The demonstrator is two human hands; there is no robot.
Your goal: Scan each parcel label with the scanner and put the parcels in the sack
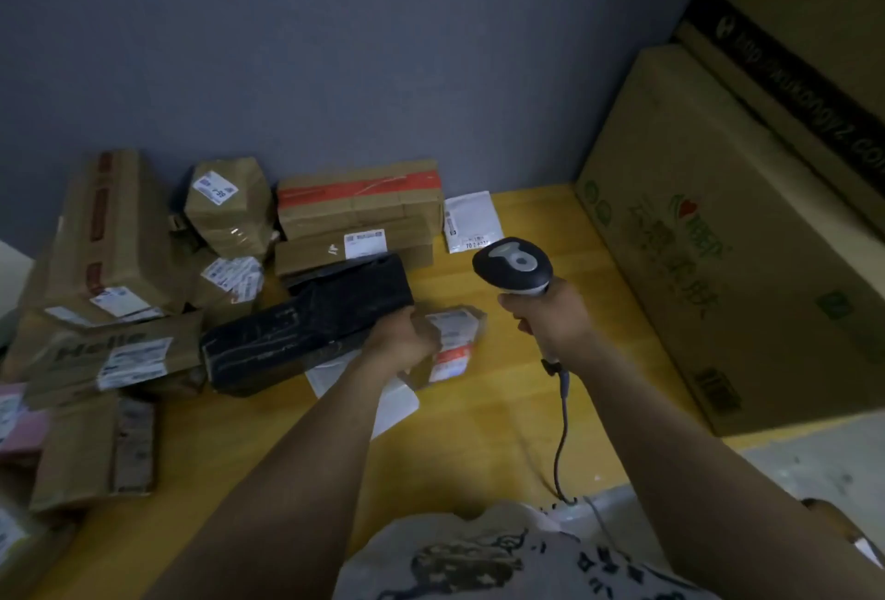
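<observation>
While the fingers of my right hand [550,316] are curled tight round the handle of the barcode scanner [515,261], my left hand [407,336] is clamped on the near end of a small parcel [457,328]. I see only the back of that hand; its fingertips are tucked out of sight against the parcel, which is blurred. The parcel's label [452,355] faces up, white with a red patch, and its print is too smeared to read. The scanner is upright just to the right of the parcel and apart from it. Its grey-topped head shows me its back, so its window is hidden. Most of the handle is covered by my grip, and the cable [560,432] drops from its base to the near edge of the yellow tabletop [479,446].

A white flat mailer [400,403] lies under my left wrist, partly covered by my arm. Just left of my hand lies a long parcel in black wrap [306,326], leaning on taped cardboard boxes [359,211] against the grey wall. More labelled boxes [110,245] crowd the left side, some cut off by the frame's edge. A white pouch [471,221] lies by the wall. A large printed carton [718,240] stands to my right, its far parts out of frame.
</observation>
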